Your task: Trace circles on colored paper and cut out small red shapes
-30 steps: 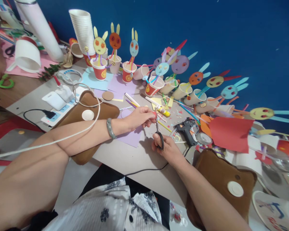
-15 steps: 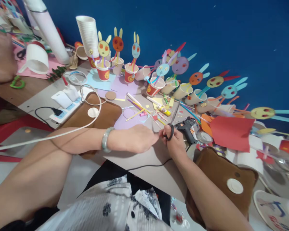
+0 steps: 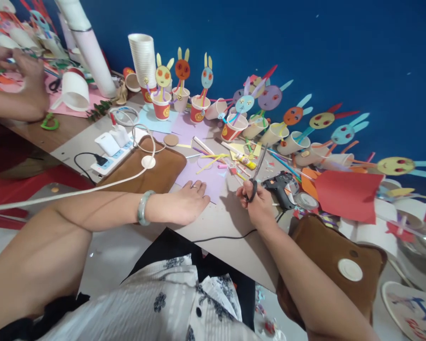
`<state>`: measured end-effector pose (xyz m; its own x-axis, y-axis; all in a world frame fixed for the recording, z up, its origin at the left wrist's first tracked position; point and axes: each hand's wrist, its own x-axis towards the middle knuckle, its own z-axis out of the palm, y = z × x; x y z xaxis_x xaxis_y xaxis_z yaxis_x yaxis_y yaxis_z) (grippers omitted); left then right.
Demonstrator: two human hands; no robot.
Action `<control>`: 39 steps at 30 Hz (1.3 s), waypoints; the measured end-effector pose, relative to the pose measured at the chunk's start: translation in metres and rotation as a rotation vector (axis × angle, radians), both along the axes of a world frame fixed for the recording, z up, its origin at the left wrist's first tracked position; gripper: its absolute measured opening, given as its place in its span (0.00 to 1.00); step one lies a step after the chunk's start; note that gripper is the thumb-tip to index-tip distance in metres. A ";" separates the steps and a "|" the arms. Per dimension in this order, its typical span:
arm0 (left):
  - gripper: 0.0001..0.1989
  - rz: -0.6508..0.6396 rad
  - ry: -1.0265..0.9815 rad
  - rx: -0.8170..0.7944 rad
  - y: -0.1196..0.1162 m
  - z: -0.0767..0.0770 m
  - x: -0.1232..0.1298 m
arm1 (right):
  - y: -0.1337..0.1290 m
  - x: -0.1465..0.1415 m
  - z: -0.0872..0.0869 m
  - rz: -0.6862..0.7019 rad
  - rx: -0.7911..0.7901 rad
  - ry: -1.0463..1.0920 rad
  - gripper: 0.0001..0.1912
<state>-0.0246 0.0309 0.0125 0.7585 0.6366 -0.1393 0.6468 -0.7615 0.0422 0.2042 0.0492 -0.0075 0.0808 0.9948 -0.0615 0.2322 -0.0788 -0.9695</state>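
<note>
My left hand, with a bracelet at the wrist, lies over the front edge of a sheet of purple paper. Its fingers are spread and rest on the paper. In my right hand is a pair of dark-handled scissors, its blades pointing up and away from me. Just right of that hand lies a black glue gun. Behind both hands are a yellow glue stick, a white marker, yellow strips and paper scraps.
Paper cups with rabbit faces line the blue wall beside a cup stack. A power strip with a white cable lies left. Brown cushions flank the work area. Another person's hand is at far left.
My left hand has moved left, away from my right hand, and its fingers have opened onto the purple paper. The scissors stay in my right hand. The view has shifted slightly.
</note>
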 end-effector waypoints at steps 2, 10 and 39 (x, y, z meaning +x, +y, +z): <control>0.20 0.014 0.001 -0.002 0.004 -0.005 0.005 | 0.000 0.000 0.000 -0.001 0.003 0.001 0.28; 0.17 0.033 -0.083 -0.092 0.012 0.020 0.007 | 0.002 0.005 -0.001 -0.002 0.009 -0.007 0.28; 0.15 0.356 -0.165 0.177 0.043 0.005 -0.056 | 0.001 0.002 -0.009 0.042 0.036 0.076 0.27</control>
<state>-0.0805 0.0742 0.0179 0.4904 0.8657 0.1005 0.8659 -0.4970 0.0557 0.2058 0.0503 -0.0163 0.0355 0.9989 -0.0302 0.1602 -0.0355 -0.9865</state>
